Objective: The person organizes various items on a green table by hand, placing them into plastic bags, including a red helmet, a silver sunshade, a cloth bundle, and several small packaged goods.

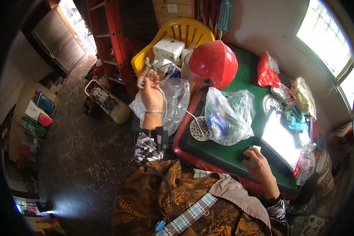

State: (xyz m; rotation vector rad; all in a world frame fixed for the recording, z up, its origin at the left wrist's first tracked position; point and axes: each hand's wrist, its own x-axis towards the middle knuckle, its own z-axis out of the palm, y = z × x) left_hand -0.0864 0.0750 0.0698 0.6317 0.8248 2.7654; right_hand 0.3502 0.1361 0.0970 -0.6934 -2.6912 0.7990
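Right hand (259, 167) pinched a small white block (255, 148) near the green tabletop's (224, 155) front edge; left hand (151, 92) gripped a coiled white cord (155, 78).

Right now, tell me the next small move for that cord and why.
Probably draw the left hand back to gather the slack: it holds a white cord raised over the clear bag, while the right hand pins a small white block on the green table.
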